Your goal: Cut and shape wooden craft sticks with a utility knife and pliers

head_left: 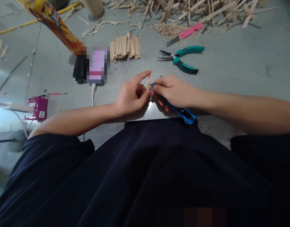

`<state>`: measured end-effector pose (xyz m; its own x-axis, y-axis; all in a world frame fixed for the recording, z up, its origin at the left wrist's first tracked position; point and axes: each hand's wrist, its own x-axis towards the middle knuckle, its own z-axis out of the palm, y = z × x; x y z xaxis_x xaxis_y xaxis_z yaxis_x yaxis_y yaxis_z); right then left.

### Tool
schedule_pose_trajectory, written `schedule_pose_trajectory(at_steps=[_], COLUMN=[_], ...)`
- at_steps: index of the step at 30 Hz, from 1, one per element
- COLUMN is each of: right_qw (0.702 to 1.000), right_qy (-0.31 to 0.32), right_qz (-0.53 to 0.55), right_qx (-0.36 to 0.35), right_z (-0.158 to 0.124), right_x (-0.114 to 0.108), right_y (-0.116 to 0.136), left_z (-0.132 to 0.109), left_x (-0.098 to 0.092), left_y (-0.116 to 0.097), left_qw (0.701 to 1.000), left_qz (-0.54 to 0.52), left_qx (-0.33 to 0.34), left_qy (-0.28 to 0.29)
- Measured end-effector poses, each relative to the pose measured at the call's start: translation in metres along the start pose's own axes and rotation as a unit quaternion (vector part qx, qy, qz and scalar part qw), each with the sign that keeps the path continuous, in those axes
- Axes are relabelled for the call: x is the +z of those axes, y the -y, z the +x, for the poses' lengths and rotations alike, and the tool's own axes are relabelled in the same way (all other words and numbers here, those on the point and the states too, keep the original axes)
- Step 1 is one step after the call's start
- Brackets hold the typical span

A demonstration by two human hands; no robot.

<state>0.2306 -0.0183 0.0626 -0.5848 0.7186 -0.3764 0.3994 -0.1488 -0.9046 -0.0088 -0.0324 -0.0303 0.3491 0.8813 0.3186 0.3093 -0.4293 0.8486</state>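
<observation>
My left hand [133, 94] pinches a small flat wooden stick [149, 81] upright, thumb and fingers closed on it, index finger stretched along its top. My right hand [173, 91] is closed round a blue utility knife [182, 113], whose grey blade tip [152, 85] touches the stick's lower end. Both hands hover just above the grey floor [230, 72], in front of my dark-clothed lap.
Beyond the hands lie teal pliers [182, 57], a pink-handled knife [186, 33], a row of cut sticks [126, 47], wood shavings [167, 29] and a heap of long sticks [194, 9]. A phone [93, 66] on a cable, a purple plug block [37, 107] and a yellow packet [54, 23] are left.
</observation>
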Motion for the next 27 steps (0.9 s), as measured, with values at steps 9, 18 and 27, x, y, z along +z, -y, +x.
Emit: schedule_pose_trajectory(at_steps=[9, 18, 27], right_qw=[0.999, 0.994, 0.963], right_qy=[-0.008, -0.005, -0.044], right_qz=[-0.047, -0.100, -0.259], right_qx=[-0.008, 0.032, -0.058], right_z=[-0.004, -0.006, -0.001], right_x=[0.002, 0.003, -0.001], right_y=[-0.001, 0.013, 0.007], left_z=[-0.005, -0.005, -0.006], left_x=[-0.003, 0.000, -0.001], left_y=[0.000, 0.004, 0.017], left_qw=[0.989, 0.981, 0.979], left_qz=[0.126, 0.138, 0.168], left_qx=[0.080, 0.136, 0.111], left_qy=[-0.001, -0.020, -0.004])
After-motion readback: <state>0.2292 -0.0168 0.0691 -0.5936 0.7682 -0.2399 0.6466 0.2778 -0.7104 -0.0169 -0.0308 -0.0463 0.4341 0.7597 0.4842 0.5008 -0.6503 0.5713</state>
